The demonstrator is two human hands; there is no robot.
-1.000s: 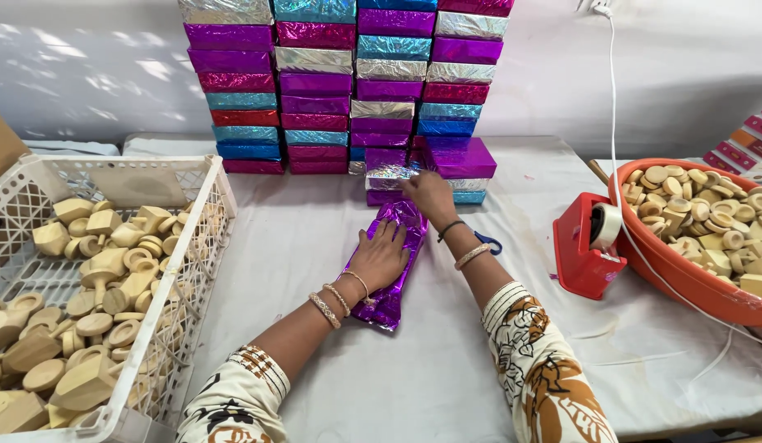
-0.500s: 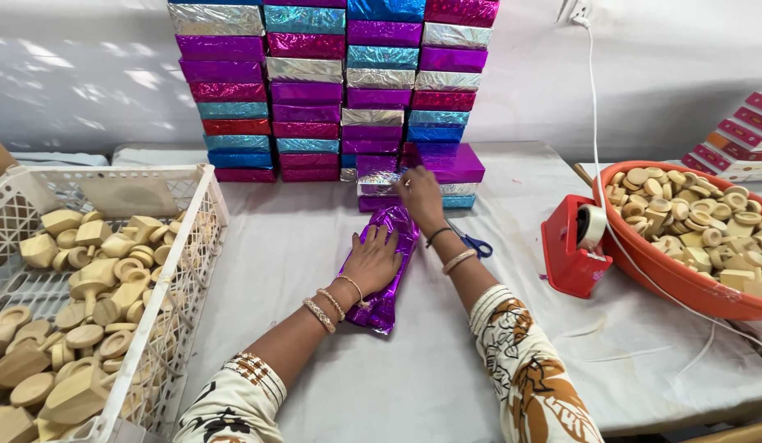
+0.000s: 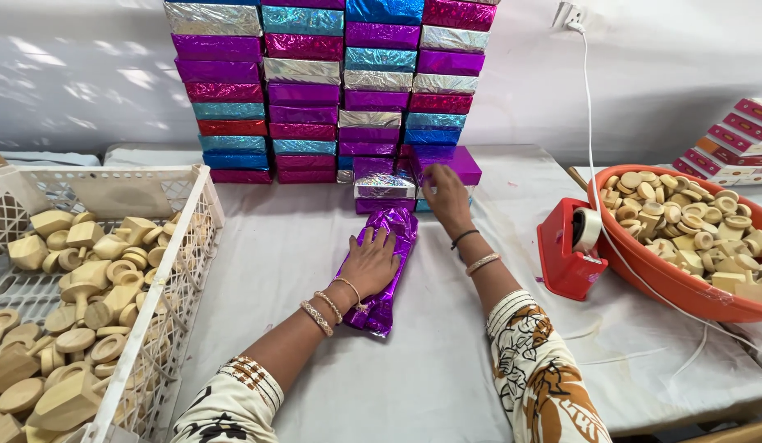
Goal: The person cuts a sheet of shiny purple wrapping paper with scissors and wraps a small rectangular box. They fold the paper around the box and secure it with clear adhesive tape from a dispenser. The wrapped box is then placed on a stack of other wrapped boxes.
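My left hand (image 3: 369, 264) lies flat, fingers spread, on a long box wrapped in shiny purple foil (image 3: 381, 262) that lies on the white table cloth (image 3: 430, 369). My right hand (image 3: 447, 194) reaches forward past the far end of that box, by a purple wrapped box (image 3: 447, 162) and a silver one (image 3: 383, 186) at the foot of the stack. Whether it grips anything I cannot make out. Behind them rises a wall of stacked foil-wrapped boxes (image 3: 332, 82) in purple, magenta, blue, teal, silver and red.
A white plastic crate (image 3: 184, 246) of pale wooden pieces stands at the left. At the right is a red tape dispenser (image 3: 565, 250), an orange tub (image 3: 668, 283) of round wooden pieces, a white cable (image 3: 598, 205) and printed cartons (image 3: 738, 139).
My right hand has moved slightly right at the base of the stack. My left hand stays pressed on the purple box. The view has shifted a little.
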